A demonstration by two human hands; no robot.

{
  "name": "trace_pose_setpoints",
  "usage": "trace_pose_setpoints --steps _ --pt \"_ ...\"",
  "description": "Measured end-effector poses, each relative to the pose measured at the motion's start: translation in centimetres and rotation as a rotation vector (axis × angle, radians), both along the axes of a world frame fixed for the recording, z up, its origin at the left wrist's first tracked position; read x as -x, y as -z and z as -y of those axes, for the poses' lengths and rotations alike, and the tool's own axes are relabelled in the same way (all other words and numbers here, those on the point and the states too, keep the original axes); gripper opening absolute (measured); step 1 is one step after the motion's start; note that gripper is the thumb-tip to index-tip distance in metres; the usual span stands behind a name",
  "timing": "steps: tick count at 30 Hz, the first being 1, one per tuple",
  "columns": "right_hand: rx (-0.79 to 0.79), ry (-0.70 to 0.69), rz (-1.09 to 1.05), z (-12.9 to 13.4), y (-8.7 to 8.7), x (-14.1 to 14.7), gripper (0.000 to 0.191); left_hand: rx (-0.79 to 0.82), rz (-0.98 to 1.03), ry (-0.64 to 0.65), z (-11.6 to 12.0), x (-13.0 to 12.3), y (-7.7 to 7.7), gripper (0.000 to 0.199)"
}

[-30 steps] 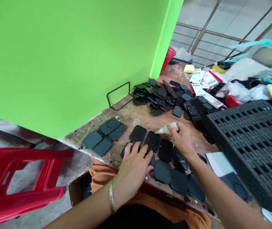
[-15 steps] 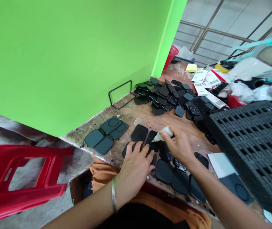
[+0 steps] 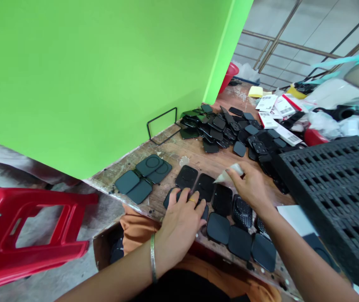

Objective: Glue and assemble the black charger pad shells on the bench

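My left hand lies with spread fingers over dark square pieces at the near edge of the table. A small white squeeze bottle is in my right hand, its tip pointing down and left, near the corner of an open black case. Beside that case are another black tray piece to the left and a glossy black one to the right. Textured inner parts show in a further case. Flat dark covers line the table's front edge.
Four joined dark pads lie left. A pile of black pieces sits behind, near a wire frame and green panel. On the right are a slotted black crate and white boxes. A red stool stands left.
My right hand and the bottle have moved right, away from the middle of the open case, uncovering the glossy black piece. My left hand stays over its pieces. The view has shifted slightly.
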State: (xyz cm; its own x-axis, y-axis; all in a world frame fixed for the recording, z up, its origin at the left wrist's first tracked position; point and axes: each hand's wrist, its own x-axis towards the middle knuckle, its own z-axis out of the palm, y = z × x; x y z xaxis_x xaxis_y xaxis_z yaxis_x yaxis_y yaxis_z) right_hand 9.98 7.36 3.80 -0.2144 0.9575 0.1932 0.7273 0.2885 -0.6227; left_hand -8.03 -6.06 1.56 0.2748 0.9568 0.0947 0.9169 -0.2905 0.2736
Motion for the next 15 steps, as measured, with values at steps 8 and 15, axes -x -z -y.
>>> trace_pose_setpoints --steps 8,15 --pt "0.354 0.095 -0.521 -1.5 1.6 -0.2 0.035 -0.041 0.05 -0.1 0.2 2.0 -1.7 0.04" --pt "0.199 0.059 -0.455 -1.8 2.1 4.8 0.035 -0.066 -0.037 -0.175 0.2 3.2 -1.1 0.03"
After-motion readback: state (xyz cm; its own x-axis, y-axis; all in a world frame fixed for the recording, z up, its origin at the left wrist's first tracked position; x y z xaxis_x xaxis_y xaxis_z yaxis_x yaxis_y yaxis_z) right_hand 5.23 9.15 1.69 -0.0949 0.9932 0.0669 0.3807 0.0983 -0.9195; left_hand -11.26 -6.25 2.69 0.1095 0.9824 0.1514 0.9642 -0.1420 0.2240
